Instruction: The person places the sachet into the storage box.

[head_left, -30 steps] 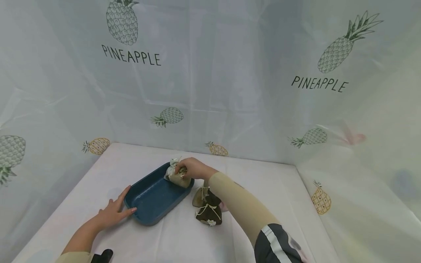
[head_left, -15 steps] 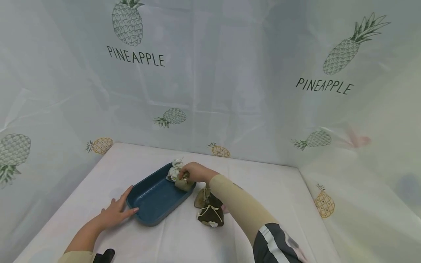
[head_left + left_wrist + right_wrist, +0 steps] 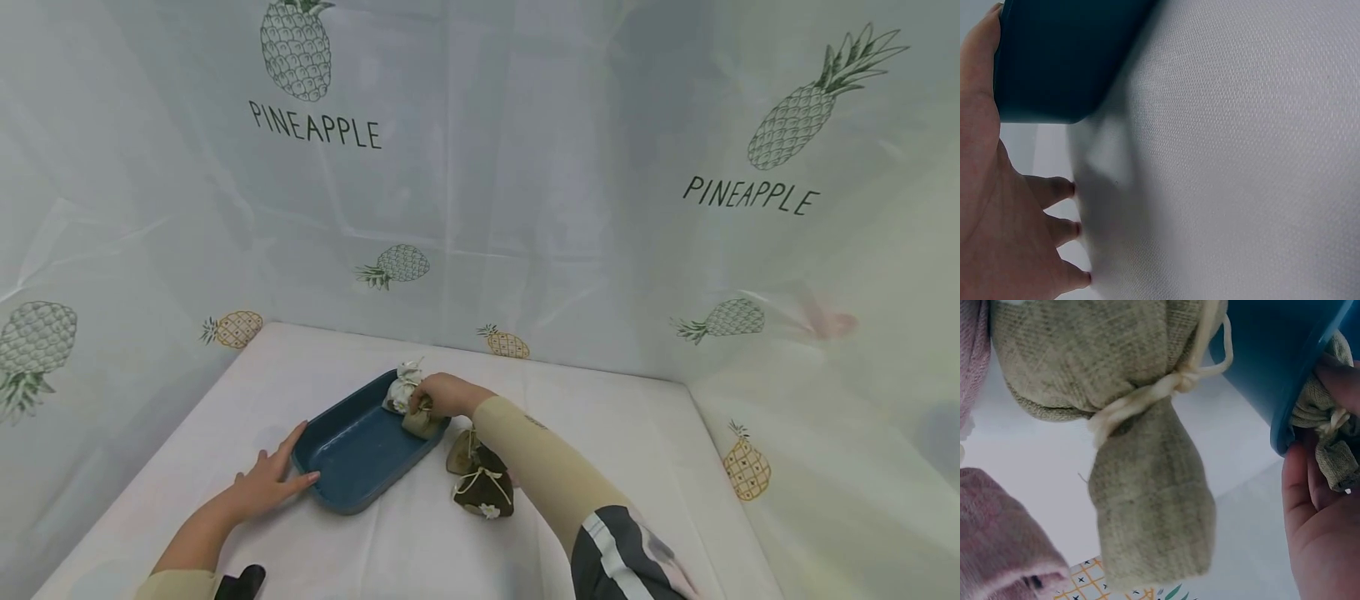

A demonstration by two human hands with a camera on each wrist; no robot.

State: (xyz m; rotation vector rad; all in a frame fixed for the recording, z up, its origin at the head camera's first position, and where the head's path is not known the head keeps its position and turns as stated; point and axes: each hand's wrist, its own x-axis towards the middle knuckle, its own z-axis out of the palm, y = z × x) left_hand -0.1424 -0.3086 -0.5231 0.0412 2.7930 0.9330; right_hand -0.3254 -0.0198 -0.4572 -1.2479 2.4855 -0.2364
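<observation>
A blue rectangular tray (image 3: 352, 467) lies slantwise on the table. My right hand (image 3: 452, 395) reaches over its far right end and pinches an olive drawstring pouch (image 3: 420, 424) by its tied neck. That pouch's cord and gathered cloth (image 3: 1337, 464) show between the fingers in the right wrist view. Beside it in the tray sits a white drawstring pouch (image 3: 401, 395). My left hand (image 3: 264, 487) has its fingers spread at the tray's near left corner, with thumb and forefinger at the rim. The left wrist view shows its other fingers (image 3: 1054, 190) extended below the tray.
Right of the tray stand a dark brown pouch (image 3: 482, 493) with a pale bow and an olive pouch (image 3: 459, 455). A pink pouch (image 3: 1004, 537) shows in the right wrist view. A pineapple-print sheet (image 3: 480, 167) hangs behind the table.
My right hand and the olive pouch have shifted slightly right and lower in the tray, uncovering more of the white pouch. The left hand stays at the rim. The head view has drifted slightly.
</observation>
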